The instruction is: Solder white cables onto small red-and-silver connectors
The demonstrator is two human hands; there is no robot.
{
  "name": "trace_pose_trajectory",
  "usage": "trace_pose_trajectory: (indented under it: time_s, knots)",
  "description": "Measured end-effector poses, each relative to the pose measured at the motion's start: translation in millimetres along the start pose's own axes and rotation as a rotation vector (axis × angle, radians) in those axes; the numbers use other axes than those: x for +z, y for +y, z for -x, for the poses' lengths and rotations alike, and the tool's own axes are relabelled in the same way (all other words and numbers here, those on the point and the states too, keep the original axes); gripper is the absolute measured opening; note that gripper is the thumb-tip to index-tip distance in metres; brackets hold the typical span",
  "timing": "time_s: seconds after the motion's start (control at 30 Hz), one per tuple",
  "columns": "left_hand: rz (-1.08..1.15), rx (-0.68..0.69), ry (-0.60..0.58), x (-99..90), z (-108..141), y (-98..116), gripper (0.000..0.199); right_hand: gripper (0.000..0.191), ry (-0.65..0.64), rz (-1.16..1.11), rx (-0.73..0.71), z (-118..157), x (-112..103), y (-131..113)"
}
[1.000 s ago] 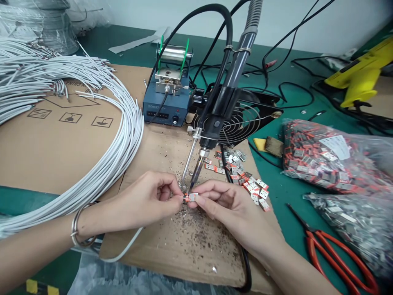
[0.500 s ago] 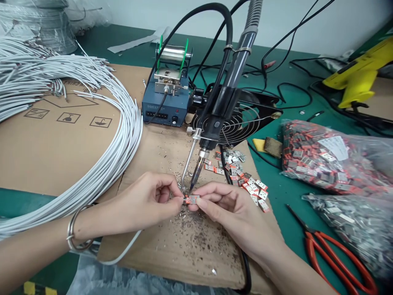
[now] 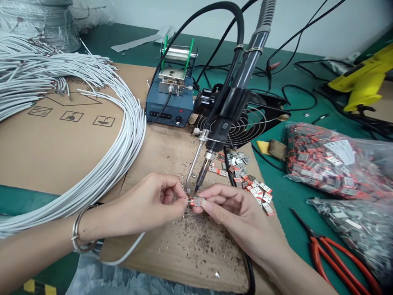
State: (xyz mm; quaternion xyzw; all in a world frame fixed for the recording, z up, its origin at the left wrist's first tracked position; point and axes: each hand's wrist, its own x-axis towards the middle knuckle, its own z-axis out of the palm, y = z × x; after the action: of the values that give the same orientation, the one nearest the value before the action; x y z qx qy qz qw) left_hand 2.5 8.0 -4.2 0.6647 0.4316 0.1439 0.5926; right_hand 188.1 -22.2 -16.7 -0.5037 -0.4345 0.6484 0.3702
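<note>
Under the tip of the mounted soldering iron [image 3: 202, 174], my right hand [image 3: 238, 211] pinches a USB connector [image 3: 199, 201] with a metal shell and orange-red insert between thumb and fingers. My left hand [image 3: 155, 200] is closed in a pinch at the connector's left end, on the thin end of a white cable [image 3: 131, 250]. The cable reappears below my left forearm; its stretch inside the fingers is hidden. The iron's tip meets or nearly touches the wire end of the connector. A bent metal solder feed tube [image 3: 194, 166] ends just left of the tip.
Loose USB connectors [image 3: 258, 192] lie right of the iron, on cardboard [image 3: 147, 262] littered with solder bits. Behind stand a blue solder feeder [image 3: 168, 107] and a fan [image 3: 245, 125]. A white cable bundle [image 3: 123, 151] curves left; bagged connectors [image 3: 322, 164] and red-handled cutters [image 3: 334, 254] lie right.
The whole scene sits slightly farther right in view, as the camera has shifted. The red light on the blue feeder looks brighter. Both hands keep their pinch beneath the iron.
</note>
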Motion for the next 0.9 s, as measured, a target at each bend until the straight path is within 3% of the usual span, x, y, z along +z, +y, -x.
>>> trace_pose_trajectory:
  time_s: [0.6,0.9]
  knots:
    - [0.027,-0.023,0.014,1.9,-0.9,-7.1,0.013,0.014,0.000,0.041,0.023,0.4,1.9,-4.9]
    - [0.103,-0.076,-0.083,12.6,26.7,-0.5,0.020,0.011,-0.095,0.127,-0.032,25.4,-1.4,-12.1]
